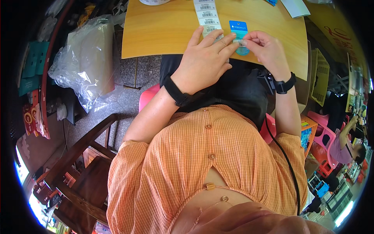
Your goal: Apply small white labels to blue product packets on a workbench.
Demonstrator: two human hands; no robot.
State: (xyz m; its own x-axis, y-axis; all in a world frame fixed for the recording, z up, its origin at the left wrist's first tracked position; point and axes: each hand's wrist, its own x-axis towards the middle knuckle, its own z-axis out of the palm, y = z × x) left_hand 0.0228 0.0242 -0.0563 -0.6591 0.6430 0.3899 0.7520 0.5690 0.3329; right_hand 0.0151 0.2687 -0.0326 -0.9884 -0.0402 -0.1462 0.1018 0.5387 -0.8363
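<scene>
Left hand (205, 64) spread loosely over a label strip (207, 15), fingertips reaching a blue card (238, 27), right hand (270, 52) pinched at the card, any grip hard to tell, on the yellow counter (159, 27).

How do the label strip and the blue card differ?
The label strip is white with repeated barcode panels; the blue card is blue and teal. The strip runs past the picture's top edge; the card's top shows. Both are partly covered by the left hand.

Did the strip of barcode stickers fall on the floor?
No, the barcode sticker strip lies on the yellow-brown table, left of the blue card.
</scene>
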